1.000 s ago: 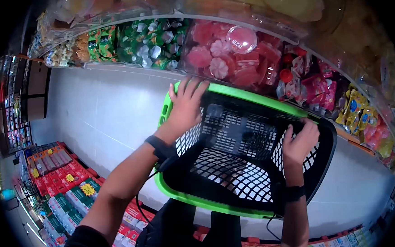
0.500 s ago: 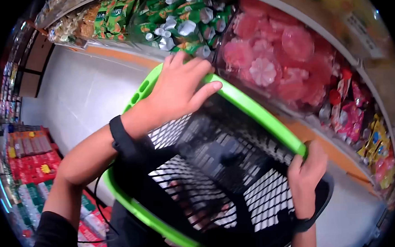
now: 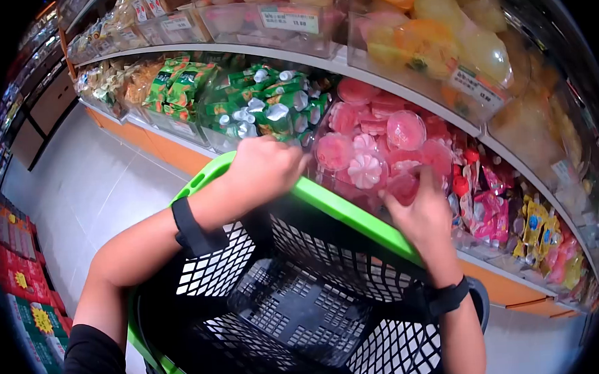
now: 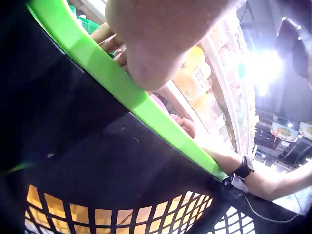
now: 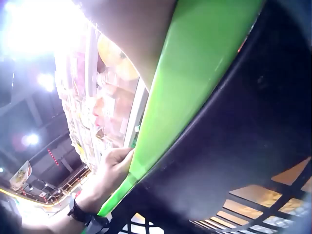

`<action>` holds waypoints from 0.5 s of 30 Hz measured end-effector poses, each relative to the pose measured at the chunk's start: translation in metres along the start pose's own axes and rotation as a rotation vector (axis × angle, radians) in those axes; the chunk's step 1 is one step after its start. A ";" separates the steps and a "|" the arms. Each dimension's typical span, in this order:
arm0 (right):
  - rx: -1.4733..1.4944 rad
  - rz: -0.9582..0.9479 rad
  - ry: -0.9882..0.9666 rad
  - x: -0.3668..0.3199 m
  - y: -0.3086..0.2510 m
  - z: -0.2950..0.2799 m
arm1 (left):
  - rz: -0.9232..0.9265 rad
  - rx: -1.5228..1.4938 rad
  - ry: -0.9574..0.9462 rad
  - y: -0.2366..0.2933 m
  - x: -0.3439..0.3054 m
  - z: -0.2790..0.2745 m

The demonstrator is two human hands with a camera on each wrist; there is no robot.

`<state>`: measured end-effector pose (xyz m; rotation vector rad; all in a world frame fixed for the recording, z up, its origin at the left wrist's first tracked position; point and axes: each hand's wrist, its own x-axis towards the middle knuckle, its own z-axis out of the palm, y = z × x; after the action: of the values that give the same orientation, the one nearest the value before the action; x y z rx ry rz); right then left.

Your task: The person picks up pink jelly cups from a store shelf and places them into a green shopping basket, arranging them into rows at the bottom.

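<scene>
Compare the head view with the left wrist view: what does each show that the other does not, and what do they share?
Only the head view shows the left arm's black sleeve and the red boxes at its left edge. Only the left wrist view shows the bright ceiling light and the hanging signs. Both show the basket's green rim, the left hand and the right hand with its dark wristband.

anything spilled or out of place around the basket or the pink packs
Nothing clearly stands out: the pink packs lie jumbled but look like ordinary loose stock, and the basket shows no visible damage.
</scene>
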<state>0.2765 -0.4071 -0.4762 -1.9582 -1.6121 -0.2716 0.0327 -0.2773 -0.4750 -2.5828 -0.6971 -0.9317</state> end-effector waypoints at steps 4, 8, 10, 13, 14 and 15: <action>-0.004 0.152 -0.059 0.005 -0.011 -0.003 | -0.018 0.072 -0.080 -0.002 0.000 -0.002; 0.035 0.195 -0.017 0.010 -0.015 -0.006 | 0.157 0.076 0.097 -0.001 0.000 -0.011; 0.090 0.183 0.010 0.011 -0.016 -0.004 | 0.167 0.054 0.121 0.002 -0.003 -0.010; 0.102 0.120 0.116 0.019 -0.016 0.001 | 0.160 0.000 0.163 -0.004 -0.006 -0.001; 0.098 0.093 0.154 0.018 -0.016 0.005 | 0.157 -0.010 0.166 -0.006 -0.007 -0.001; 0.097 0.114 0.138 0.016 -0.017 0.006 | 0.154 -0.021 0.167 -0.009 -0.010 -0.002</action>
<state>0.2627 -0.3890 -0.4682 -1.9060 -1.3957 -0.2720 0.0206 -0.2739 -0.4792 -2.4988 -0.4395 -1.0929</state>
